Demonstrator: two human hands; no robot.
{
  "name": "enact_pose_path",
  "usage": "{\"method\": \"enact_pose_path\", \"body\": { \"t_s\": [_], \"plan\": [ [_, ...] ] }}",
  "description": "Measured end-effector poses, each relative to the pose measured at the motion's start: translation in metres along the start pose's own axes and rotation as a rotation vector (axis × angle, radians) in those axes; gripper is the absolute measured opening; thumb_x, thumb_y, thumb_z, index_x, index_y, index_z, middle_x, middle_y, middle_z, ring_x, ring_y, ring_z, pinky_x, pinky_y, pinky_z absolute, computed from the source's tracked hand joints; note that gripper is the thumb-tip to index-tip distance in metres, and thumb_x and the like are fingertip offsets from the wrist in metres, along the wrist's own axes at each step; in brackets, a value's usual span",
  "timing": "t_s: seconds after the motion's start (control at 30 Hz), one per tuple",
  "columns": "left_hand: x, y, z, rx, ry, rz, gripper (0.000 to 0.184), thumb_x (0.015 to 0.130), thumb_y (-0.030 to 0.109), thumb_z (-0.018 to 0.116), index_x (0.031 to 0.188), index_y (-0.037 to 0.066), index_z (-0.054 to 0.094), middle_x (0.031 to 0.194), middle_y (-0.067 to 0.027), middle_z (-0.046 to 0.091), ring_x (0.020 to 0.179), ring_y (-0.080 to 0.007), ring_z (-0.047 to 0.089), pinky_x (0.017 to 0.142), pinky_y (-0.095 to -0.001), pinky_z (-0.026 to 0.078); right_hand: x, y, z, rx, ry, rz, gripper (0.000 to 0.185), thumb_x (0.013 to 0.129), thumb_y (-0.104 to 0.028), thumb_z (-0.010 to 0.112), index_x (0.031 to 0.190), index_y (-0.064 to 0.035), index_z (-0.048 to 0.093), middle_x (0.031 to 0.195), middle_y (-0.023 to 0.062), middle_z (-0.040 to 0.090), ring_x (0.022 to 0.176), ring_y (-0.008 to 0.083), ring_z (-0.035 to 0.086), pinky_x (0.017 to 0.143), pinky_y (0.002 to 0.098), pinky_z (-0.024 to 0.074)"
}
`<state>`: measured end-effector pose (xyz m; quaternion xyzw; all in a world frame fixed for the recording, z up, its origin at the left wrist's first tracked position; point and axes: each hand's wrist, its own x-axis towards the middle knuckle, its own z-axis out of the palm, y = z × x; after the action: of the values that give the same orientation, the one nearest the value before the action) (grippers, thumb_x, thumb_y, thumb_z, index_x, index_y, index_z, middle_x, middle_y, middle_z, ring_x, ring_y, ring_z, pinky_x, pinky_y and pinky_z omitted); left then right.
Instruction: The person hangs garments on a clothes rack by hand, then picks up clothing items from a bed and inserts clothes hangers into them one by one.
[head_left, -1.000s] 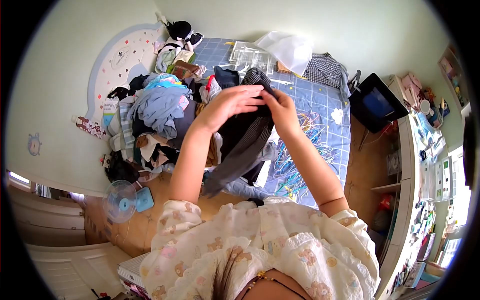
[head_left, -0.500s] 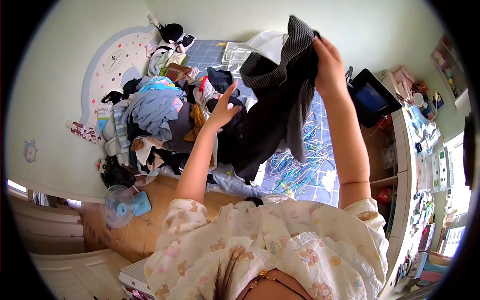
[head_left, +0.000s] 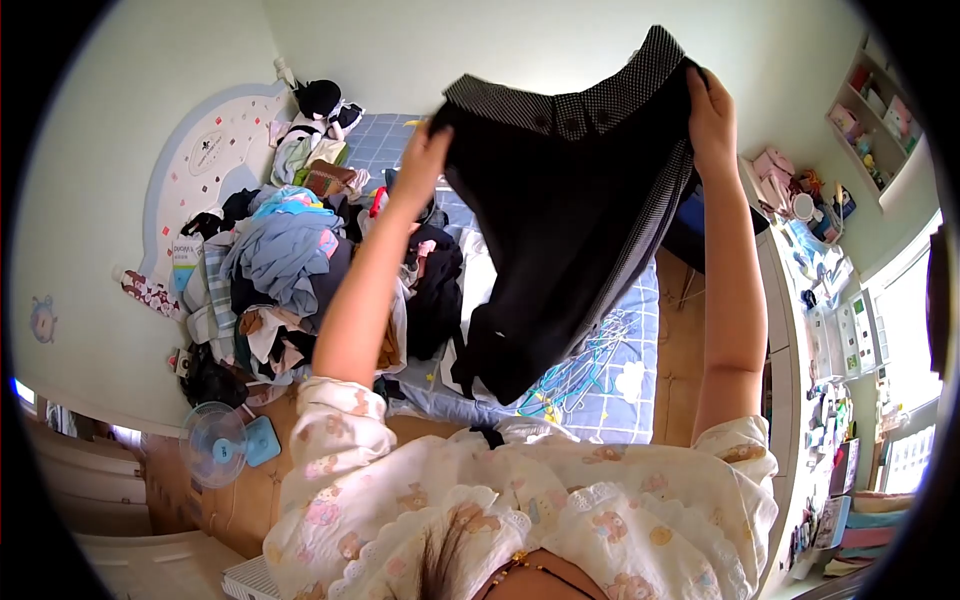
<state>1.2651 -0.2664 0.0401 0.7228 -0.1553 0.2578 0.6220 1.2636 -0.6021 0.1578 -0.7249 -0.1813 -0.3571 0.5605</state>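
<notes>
Both grips engaged: my left hand (head_left: 425, 162) pinches the black garment (head_left: 570, 215) at one end of its patterned band (head_left: 572, 113), my right hand (head_left: 712, 125) the other. Garment hangs spread before the bed (head_left: 643, 310), partly hiding the hangers (head_left: 598, 358); clothes pile (head_left: 285, 262) to its left.

Black garment (head_left: 570, 220) with finely patterned black-and-white waistband (head_left: 500, 98), blue bedspread (head_left: 640, 330) with white grid lines
</notes>
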Motion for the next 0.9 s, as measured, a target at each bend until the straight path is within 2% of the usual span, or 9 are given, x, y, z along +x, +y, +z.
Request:
{"method": "enact_pose_path", "body": {
  "t_s": [0.07, 0.13, 0.2, 0.33, 0.37, 0.4, 0.5, 0.63, 0.9],
  "plan": [
    [0.029, 0.004, -0.023, 0.065, -0.026, 0.195, 0.036, 0.093, 0.023, 0.050, 0.116, -0.005, 0.052, 0.105, -0.0130, 0.063, 0.098, -0.0186, 0.057, 0.089, -0.0286, 0.042, 0.000, 0.016, -0.010, -0.393, 0.000, -0.134, 0.026, 0.094, -0.021, 0.050, 0.090, 0.0026, 0.059, 0.069, 0.0127, 0.058, 0.062, 0.0189, 0.052, 0.060, 0.0315, 0.0416],
    [0.036, 0.029, -0.034, 0.247, -0.057, 0.351, 0.037, 0.093, 0.023, 0.051, 0.116, -0.006, 0.052, 0.105, -0.0144, 0.063, 0.099, -0.0194, 0.057, 0.089, -0.0291, 0.042, -0.006, 0.026, -0.013, -0.457, 0.007, -0.093, 0.026, 0.092, -0.022, 0.052, 0.091, 0.0028, 0.059, 0.072, 0.0186, 0.058, 0.064, 0.0260, 0.055, 0.062, 0.0360, 0.0427],
    [0.035, 0.057, -0.042, 0.300, -0.138, 0.322, 0.037, 0.093, 0.024, 0.051, 0.116, -0.006, 0.052, 0.104, -0.0143, 0.063, 0.099, -0.0189, 0.058, 0.089, -0.0285, 0.042, -0.020, 0.014, -0.015, -0.521, 0.010, -0.015, 0.025, 0.091, -0.022, 0.054, 0.093, 0.0023, 0.061, 0.076, 0.0179, 0.061, 0.069, 0.0265, 0.058, 0.065, 0.0354, 0.0445],
    [0.018, 0.107, -0.062, 0.252, -0.341, 0.291, 0.036, 0.093, 0.027, 0.052, 0.112, -0.003, 0.057, 0.103, -0.0099, 0.064, 0.095, -0.0141, 0.057, 0.087, -0.0273, 0.043, -0.038, -0.004, -0.021, -0.435, 0.088, -0.071, 0.023, 0.089, -0.020, 0.056, 0.096, 0.0017, 0.062, 0.080, 0.0157, 0.063, 0.073, 0.0251, 0.059, 0.070, 0.0333, 0.0461],
    [0.013, 0.116, -0.069, 0.129, -0.368, 0.242, 0.036, 0.093, 0.030, 0.052, 0.107, -0.002, 0.059, 0.099, -0.0048, 0.063, 0.091, -0.0107, 0.055, 0.084, -0.0256, 0.043, -0.042, -0.013, -0.022, -0.415, 0.111, -0.084, 0.023, 0.089, -0.020, 0.057, 0.096, 0.0016, 0.062, 0.081, 0.0153, 0.064, 0.074, 0.0246, 0.060, 0.071, 0.0328, 0.0462],
    [0.012, 0.121, -0.077, 0.082, -0.351, 0.224, 0.035, 0.095, 0.031, 0.051, 0.099, -0.002, 0.061, 0.086, 0.0021, 0.058, 0.081, -0.0060, 0.050, 0.076, -0.0229, 0.042, -0.049, -0.022, -0.022, -0.394, 0.130, -0.093, 0.023, 0.089, -0.019, 0.057, 0.096, 0.0015, 0.062, 0.082, 0.0149, 0.064, 0.075, 0.0242, 0.060, 0.072, 0.0324, 0.0464],
    [-0.009, 0.141, -0.102, 0.187, -0.266, 0.242, 0.030, 0.095, 0.028, 0.052, 0.089, 0.000, 0.062, 0.066, 0.0089, 0.043, 0.063, -0.0019, 0.035, 0.059, -0.0203, 0.034, -0.077, -0.061, -0.018, -0.378, 0.194, -0.160, 0.021, 0.091, -0.018, 0.055, 0.097, 0.0008, 0.062, 0.081, 0.0149, 0.064, 0.076, 0.0236, 0.061, 0.072, 0.0322, 0.0462],
    [-0.057, 0.175, -0.128, 0.165, -0.113, 0.389, 0.030, 0.095, 0.027, 0.052, 0.084, 0.001, 0.060, 0.059, 0.0092, 0.035, 0.056, -0.0020, 0.030, 0.053, -0.0204, 0.029, -0.125, -0.111, -0.014, -0.354, 0.275, -0.308, 0.021, 0.091, -0.018, 0.053, 0.098, 0.0002, 0.061, 0.080, 0.0150, 0.064, 0.074, 0.0246, 0.061, 0.071, 0.0326, 0.0464],
    [-0.131, 0.232, -0.170, 0.296, -0.101, 0.287, 0.027, 0.093, 0.025, 0.055, 0.081, 0.002, 0.061, 0.055, 0.0092, 0.031, 0.051, -0.0010, 0.027, 0.048, -0.0213, 0.024, -0.190, -0.182, -0.023, -0.334, 0.283, -0.268, 0.018, 0.091, -0.016, 0.054, 0.097, -0.0012, 0.062, 0.079, 0.0127, 0.064, 0.072, 0.0207, 0.060, 0.070, 0.0304, 0.0468]
  ]
}}
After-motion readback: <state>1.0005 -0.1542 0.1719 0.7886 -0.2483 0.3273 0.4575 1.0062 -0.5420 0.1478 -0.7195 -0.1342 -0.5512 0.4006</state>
